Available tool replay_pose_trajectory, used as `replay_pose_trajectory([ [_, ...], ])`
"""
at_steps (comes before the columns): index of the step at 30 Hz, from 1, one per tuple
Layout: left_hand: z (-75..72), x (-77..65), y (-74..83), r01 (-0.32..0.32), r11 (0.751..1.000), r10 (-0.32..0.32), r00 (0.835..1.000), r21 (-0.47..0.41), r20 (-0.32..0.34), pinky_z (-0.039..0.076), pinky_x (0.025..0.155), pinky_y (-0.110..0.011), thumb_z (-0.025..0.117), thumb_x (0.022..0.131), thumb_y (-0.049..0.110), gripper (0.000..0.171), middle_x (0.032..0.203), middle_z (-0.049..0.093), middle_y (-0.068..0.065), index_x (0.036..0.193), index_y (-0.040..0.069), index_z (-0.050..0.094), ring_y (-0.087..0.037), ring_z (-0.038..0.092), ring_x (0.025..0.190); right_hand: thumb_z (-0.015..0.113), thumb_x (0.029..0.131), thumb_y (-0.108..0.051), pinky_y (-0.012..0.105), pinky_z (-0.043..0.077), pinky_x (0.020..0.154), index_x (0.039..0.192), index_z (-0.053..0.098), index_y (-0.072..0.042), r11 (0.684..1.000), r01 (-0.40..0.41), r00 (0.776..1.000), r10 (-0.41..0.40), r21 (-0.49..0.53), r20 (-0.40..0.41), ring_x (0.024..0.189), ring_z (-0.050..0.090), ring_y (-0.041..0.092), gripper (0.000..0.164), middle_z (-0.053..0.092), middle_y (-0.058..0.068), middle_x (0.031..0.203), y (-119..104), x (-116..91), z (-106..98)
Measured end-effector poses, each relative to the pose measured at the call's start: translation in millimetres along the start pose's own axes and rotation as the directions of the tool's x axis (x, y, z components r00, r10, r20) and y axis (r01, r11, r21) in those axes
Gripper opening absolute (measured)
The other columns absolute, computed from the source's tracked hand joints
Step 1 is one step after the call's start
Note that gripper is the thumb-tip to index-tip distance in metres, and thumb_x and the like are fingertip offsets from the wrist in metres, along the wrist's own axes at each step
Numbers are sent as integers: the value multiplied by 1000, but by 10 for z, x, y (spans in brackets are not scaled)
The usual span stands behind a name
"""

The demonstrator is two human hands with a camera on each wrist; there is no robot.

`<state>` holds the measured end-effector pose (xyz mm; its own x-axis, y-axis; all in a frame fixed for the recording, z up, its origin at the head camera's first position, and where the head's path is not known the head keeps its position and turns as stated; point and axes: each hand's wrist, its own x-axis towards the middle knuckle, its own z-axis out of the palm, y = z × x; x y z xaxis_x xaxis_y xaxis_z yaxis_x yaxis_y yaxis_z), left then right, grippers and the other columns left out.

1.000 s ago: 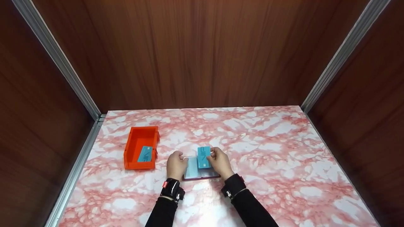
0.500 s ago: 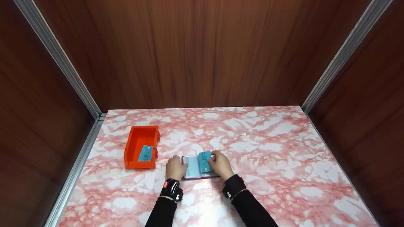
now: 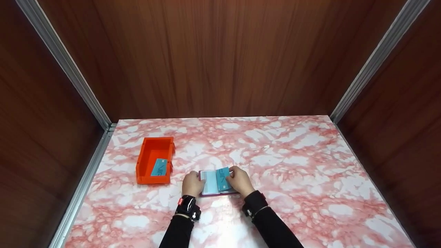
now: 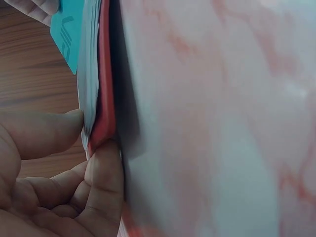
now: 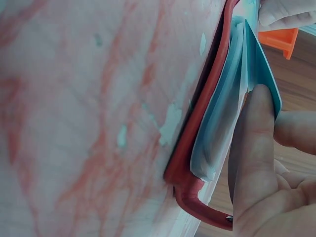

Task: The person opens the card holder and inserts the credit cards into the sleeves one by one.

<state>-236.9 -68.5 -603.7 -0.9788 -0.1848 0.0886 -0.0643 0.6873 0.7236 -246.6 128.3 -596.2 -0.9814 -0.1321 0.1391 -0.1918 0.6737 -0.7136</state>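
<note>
A card holder [image 3: 209, 184] with a red cover and clear plastic sleeves lies spread open in front of the person. The left hand [image 3: 192, 184] pinches its left edge; in the left wrist view the thumb is on the sleeves and a finger is under the red cover [image 4: 105, 74]. The right hand [image 3: 242, 181] pinches a blue VIP card [image 3: 223, 179] by its right side. That card is slightly tilted over the right-hand sleeves. In the right wrist view the far end of the card [image 5: 261, 71] meets the top of the sleeves, and fingers hide its near part.
An orange bin [image 3: 153, 180] stands on the left of the marbled table [image 3: 293, 193], with another blue VIP card [image 3: 159, 167] in it. Brown wood-patterned panels [image 3: 213, 62] with metal corner rails enclose the table at the back and sides.
The right hand has brought the blue card slightly down toward the card holder and tilted it. The left hand has moved from near the holder's top left corner down onto its left edge.
</note>
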Motion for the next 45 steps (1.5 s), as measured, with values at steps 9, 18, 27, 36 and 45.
replay_pose_trajectory([
  [9,-6,7,-17,17,1000,-17,1000,-14,15,51,77,-47,78,74,5,23,82,67,-16,91,-6,67,-35,64,82,72,85,-2,34,42,67,102,61,5,1000,3,999,-2,-6,32,67,45,16,21,43,-2,71,-16,13,6],
  [18,-17,2,15,38,999,-37,999,-15,21,51,79,-47,79,75,5,25,83,68,-16,94,-7,67,-34,64,82,71,86,-2,32,38,65,103,60,5,1000,-24,998,23,10,64,64,42,15,21,40,-3,69,-39,28,38],
  [27,-16,2,8,49,998,-48,999,-30,25,51,77,-47,79,75,5,24,82,67,-15,92,-6,66,-33,64,81,71,83,0,35,44,66,100,62,5,999,-18,999,20,-44,39,65,46,17,20,44,-2,67,-37,49,44],
  [36,1,10,-10,41,999,-40,999,-26,22,51,78,-47,78,75,4,23,82,67,-15,91,-6,67,-35,64,81,71,81,0,36,44,65,100,63,6,997,1,999,2,-72,45,63,46,18,22,45,-2,66,-70,44,18],
  [45,4,15,-15,38,999,-38,999,-18,26,51,80,-48,79,75,5,24,85,68,-17,93,-6,66,-36,65,84,74,80,-3,38,47,68,100,63,5,996,-3,998,8,-90,54,67,50,20,24,50,0,68,-71,56,26],
])
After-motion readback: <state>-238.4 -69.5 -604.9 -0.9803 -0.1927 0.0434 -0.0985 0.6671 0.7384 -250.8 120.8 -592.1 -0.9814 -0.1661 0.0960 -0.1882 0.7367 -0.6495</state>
